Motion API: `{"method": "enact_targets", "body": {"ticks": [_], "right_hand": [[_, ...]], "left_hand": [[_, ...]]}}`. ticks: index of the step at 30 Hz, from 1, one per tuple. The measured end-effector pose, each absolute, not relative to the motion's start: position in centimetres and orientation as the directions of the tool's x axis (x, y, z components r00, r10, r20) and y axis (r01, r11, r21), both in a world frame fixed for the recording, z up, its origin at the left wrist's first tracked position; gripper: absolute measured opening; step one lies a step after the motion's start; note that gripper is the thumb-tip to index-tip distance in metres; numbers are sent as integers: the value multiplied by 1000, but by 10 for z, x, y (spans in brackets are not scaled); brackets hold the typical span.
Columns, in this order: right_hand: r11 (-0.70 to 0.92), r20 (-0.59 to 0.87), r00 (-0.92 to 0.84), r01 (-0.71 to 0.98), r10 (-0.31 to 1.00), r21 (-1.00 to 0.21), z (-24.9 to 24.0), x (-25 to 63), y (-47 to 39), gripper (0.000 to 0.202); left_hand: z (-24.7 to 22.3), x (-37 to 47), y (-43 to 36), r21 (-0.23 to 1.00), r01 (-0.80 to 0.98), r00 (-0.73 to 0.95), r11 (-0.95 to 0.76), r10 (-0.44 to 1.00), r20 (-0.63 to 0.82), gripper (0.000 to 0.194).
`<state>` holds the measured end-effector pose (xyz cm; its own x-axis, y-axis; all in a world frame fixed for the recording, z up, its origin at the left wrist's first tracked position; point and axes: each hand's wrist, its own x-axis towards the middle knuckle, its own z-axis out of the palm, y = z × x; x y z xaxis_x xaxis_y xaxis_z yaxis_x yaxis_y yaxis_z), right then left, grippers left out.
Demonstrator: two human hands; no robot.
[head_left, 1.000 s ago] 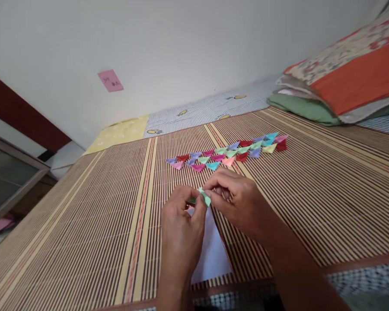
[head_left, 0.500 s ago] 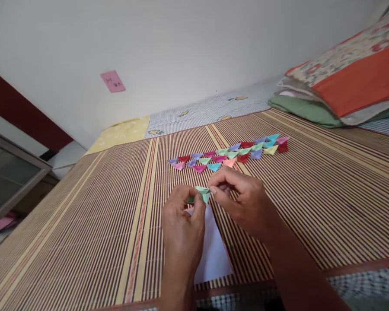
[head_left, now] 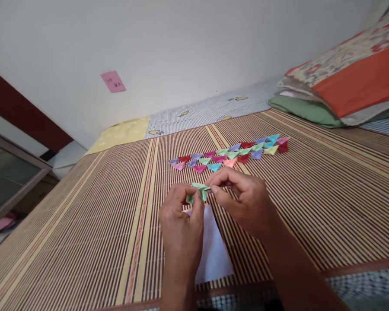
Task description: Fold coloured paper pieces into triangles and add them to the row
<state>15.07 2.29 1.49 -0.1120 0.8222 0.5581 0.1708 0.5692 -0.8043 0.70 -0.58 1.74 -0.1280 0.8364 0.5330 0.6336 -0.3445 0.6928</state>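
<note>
A small folded green paper piece [head_left: 201, 188] is held between both hands above the striped mat [head_left: 110, 224]. My left hand [head_left: 183, 216] pinches its left and lower part between thumb and fingers. The thumb and forefinger of my right hand [head_left: 244, 198] close on its right tip. Under my left hand lies a white sheet of paper [head_left: 214, 250], partly covered by that hand. Beyond the hands, several folded paper triangles [head_left: 219, 159] in red, pink, blue, green and other colours lie in slanting rows.
A stack of cushions and folded cloth [head_left: 353, 82] stands at the back right. Patterned sheets [head_left: 197, 110] run along the wall, which bears a pink note [head_left: 113, 82]. At the left is a glass-fronted cabinet [head_left: 13, 172].
The green paper has shifted slightly left and turned, so more of its folds show. My left hand has moved a little left; my right fingers still pinch the tip.
</note>
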Motion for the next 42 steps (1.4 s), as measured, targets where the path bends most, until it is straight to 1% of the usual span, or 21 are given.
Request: {"method": "enact_targets", "body": {"ticks": [3,6,10,14,17,19,24,27,30,32,35,37,40,42], "right_hand": [[572,562,-110,198,820,-796,15,150,23,13],[570,566,-94,250,819,-783,15,147,23,9],[566,573,-72,292,817,-771,12,142,24,13],[550,551,-88,294,830,-782,11,138,24,16],[540,537,-88,263,839,-800,11,137,23,18],[552,549,-91,259,831,-793,12,138,22,17],[597,610,-77,336,788,-729,12,137,20,20],[589,620,-39,364,784,-721,12,132,19,20],[558,604,18,358,797,-748,12,128,19,15],[526,559,32,297,829,-797,11,127,20,14],[440,450,23,166,893,-882,9,128,21,18],[391,396,17,119,918,-912,7,128,20,20],[394,401,13,151,916,-906,8,129,19,21],[416,424,-6,201,906,-887,11,130,17,19]], "left_hand": [[16,6,-6,716,611,-135,-338,847,515,14],[16,7,-7,703,619,-139,-351,832,537,14],[16,8,-8,692,621,-140,-368,817,560,15],[16,10,-8,706,607,-154,-364,818,554,15],[16,11,-8,708,611,-166,-354,817,552,15],[16,11,-8,711,610,-184,-350,810,557,13],[16,14,-8,704,619,-208,-350,791,576,14],[17,15,-9,705,619,-205,-346,795,571,15],[16,14,-10,728,587,-201,-354,808,554,13],[15,13,-10,754,557,-199,-349,825,529,12],[13,12,-9,803,492,-189,-335,860,475,11],[13,12,-8,834,447,-181,-324,880,439,9],[14,11,-9,857,422,-193,-297,894,405,7],[15,9,-9,845,448,-205,-291,887,414,9]]}}
